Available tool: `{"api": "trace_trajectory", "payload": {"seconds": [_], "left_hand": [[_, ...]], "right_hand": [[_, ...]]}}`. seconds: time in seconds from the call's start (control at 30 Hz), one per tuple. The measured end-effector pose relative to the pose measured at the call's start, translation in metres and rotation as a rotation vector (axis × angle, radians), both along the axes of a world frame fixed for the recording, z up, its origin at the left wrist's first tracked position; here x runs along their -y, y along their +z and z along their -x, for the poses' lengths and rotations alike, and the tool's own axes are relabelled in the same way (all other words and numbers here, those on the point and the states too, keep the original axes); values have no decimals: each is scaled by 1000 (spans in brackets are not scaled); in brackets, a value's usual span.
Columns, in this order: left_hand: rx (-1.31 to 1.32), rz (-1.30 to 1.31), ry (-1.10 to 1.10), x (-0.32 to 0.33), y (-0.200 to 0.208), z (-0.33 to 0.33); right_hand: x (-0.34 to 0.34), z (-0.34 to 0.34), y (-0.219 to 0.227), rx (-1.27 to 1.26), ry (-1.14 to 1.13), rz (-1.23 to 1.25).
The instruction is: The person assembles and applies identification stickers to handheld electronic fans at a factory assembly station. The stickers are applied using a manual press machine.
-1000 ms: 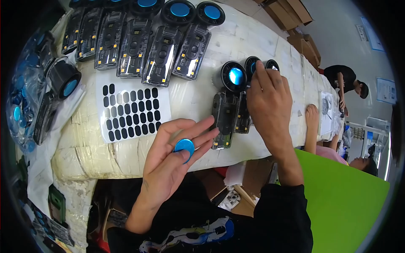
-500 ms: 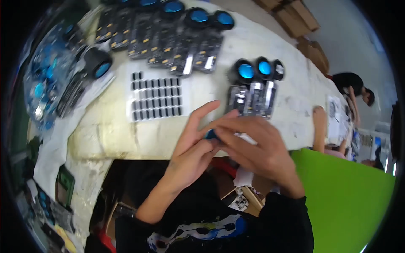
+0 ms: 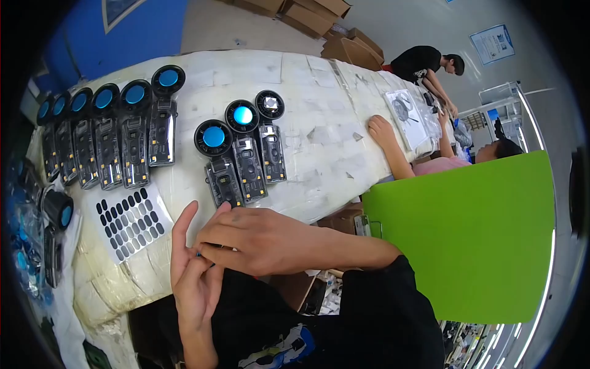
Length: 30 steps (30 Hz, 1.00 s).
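Observation:
My left hand (image 3: pixel 195 280) and my right hand (image 3: pixel 255 240) meet over the table's near edge. Their fingertips pinch a small blue piece (image 3: pixel 199 253), mostly hidden by the fingers; my left index finger points up. Just beyond lie three dark, clear-cased devices with round heads. Blue discs fill the heads of the left device (image 3: pixel 213 136) and the middle one (image 3: pixel 243 115). A shiny square part shows in the head of the right device (image 3: pixel 270 104). Left of my hands lies a white sheet of black oval stickers (image 3: pixel 132 224).
A row of several similar devices (image 3: pixel 106 132) lies at the far left. Beside it are a single device (image 3: pixel 58 212) and a bag of blue discs (image 3: pixel 24 258). A green board (image 3: pixel 461 234) stands at the right. Two people work at the table's far right end, near a white picture sheet (image 3: pixel 407 117).
My view has swung to the right, so the table's far end and the people show more. My hands stay together, with the right hand now covering more of the blue piece.

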<state>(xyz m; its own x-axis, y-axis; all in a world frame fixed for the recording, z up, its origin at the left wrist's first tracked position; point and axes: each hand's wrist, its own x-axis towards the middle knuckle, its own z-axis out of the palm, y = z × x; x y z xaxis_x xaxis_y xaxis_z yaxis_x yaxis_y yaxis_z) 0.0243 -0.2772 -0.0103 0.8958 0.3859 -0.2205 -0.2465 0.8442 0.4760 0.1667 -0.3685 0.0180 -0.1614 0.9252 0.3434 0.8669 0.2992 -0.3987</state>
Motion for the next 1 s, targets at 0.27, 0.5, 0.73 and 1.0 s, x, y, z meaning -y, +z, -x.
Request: {"api": "trace_trajectory", "payload": {"seconds": [0.27, 0.5, 0.73, 1.0], "left_hand": [[-58, 62, 30, -2, -3, 7], [0, 4, 90, -15, -16, 15], [36, 22, 58, -17, -30, 8], [21, 17, 43, -18, -28, 9]], "right_hand": [[-5, -13, 10, -132, -31, -13], [-2, -78, 36, -30, -413, -109], [3, -132, 43, 67, -608, -39], [-7, -159, 26, 128, -596, 39]]}}
